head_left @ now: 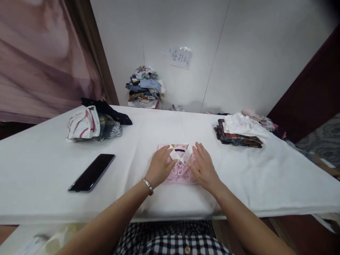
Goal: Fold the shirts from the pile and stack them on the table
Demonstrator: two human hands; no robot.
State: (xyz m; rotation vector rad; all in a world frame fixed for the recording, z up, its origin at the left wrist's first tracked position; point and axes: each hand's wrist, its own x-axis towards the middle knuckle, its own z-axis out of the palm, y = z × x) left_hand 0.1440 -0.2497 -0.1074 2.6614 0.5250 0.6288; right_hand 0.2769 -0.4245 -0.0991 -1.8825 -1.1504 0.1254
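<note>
Pink folded shirt [178, 169] lies mid-counter [39, 170] under my left hand [159, 166] and right hand [203, 166], both flat, fingers spread, gripping nothing, and I judge that uneven pressing could skew the fold or crumple its white collar [181, 153]

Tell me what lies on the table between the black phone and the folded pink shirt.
Nothing: in the head view, only bare white tablecloth separates the phone from the pink shirt, which both hands press flat.

Head cam – looks fwd & down, close over table [39, 177], wall [239, 53] behind.
</note>
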